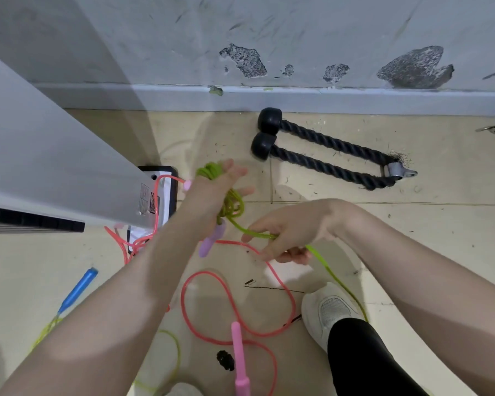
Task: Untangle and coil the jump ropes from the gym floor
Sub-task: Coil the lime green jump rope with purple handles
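A green jump rope (232, 205) is wound in several loops around my left hand (216, 190), whose fingers stretch out toward the wall. Its purple handle (212, 238) dangles below that wrist. My right hand (283, 235) pinches the free green strand just right of the coil; the strand runs on down past my white shoe (326, 310). A pink jump rope (235, 304) lies in loose curves on the tile floor under my arms, one pink handle (240, 358) pointing at me. A blue handle (79, 290) with a yellow-green cord lies at the left.
A black battle-rope attachment (326, 152) with two round end caps lies by the grey wall. A white machine panel (55, 167) on a black base fills the left; pink rope tangles around its foot. My black-trousered leg is at the lower right.
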The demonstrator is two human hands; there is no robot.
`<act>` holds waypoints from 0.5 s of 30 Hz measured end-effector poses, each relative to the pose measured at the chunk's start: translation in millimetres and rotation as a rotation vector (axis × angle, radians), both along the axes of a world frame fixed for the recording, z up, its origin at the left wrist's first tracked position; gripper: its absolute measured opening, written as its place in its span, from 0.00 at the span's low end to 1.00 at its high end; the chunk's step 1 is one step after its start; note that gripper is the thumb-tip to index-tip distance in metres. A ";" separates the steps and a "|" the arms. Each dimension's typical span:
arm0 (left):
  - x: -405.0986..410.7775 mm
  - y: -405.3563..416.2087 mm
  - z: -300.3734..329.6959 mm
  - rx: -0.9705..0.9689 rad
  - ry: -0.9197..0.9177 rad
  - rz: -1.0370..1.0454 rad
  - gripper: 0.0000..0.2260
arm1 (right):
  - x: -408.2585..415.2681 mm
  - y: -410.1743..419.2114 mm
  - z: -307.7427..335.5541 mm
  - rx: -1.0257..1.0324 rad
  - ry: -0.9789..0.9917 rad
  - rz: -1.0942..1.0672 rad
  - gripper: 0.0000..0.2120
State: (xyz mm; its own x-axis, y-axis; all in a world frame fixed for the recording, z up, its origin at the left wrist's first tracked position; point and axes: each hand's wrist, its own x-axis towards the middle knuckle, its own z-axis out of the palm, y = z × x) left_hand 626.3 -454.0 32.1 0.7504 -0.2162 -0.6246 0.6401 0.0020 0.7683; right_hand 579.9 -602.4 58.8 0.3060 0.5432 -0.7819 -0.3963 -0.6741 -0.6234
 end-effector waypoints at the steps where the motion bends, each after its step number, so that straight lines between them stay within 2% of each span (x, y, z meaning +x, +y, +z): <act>1: -4.8 -8.6 3.1 0.040 -0.040 -0.050 0.13 | 4.2 -3.4 6.3 -0.022 0.025 0.028 0.21; 4: -14.5 -30.8 10.5 0.201 -0.257 -0.266 0.03 | 13.9 -17.4 20.9 -0.090 0.009 0.009 0.13; 6: -16.0 -39.0 9.9 0.288 -0.400 -0.408 0.03 | 18.5 -28.6 26.2 -0.185 -0.084 -0.025 0.08; 9: -14.0 -42.8 11.5 0.303 -0.440 -0.475 0.13 | 21.9 -40.3 31.9 -0.336 -0.232 -0.064 0.14; 12: -18.5 -44.5 12.4 0.392 -0.505 -0.632 0.26 | 23.8 -38.3 35.5 -0.412 -0.398 -0.088 0.09; 14: -21.1 -44.0 13.3 0.330 -0.442 -0.727 0.26 | 24.4 -34.7 35.3 -0.446 -0.455 -0.033 0.08; 15: -20.3 -41.4 14.0 0.241 -0.342 -0.763 0.25 | 24.3 -35.2 32.6 -0.443 -0.479 -0.015 0.09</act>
State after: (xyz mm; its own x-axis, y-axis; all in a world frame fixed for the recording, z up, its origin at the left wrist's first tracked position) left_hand 606.0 -495.4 46.1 0.6089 -0.6278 -0.4848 0.1341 -0.5210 0.8430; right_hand 604.1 -637.5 91.3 0.6810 0.1940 -0.7061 -0.1547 -0.9044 -0.3976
